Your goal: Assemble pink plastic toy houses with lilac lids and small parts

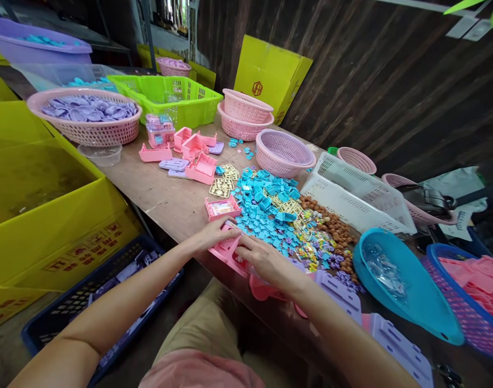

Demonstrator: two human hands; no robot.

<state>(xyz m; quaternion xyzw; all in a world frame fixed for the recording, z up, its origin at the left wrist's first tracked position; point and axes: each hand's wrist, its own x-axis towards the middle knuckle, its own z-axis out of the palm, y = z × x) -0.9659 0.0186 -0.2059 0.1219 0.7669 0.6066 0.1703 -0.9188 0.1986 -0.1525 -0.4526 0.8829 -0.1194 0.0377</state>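
Observation:
At the table's near edge, my left hand (214, 234) is closed on the left side of a pink plastic toy case (226, 252). My right hand (259, 255) has its fingers curled at the right side of the same case, and its fingertips are partly hidden. Just beyond the left hand lies an open pink tray-like part (223, 208) with a printed piece inside. A heap of small blue plastic parts (266, 207) spreads beyond both hands. Purple panels (339, 293) lie along the edge under my right forearm.
Cream part frames (221, 187) and brown pieces (331, 229) adjoin the heap. Pink baskets (285, 153), a white basket (355, 196) and a blue scoop-shaped basin (404, 288) stand around it. Pink shells (202, 167) lie farther left. A yellow carton (40, 215) and dark crate (101, 302) flank the table.

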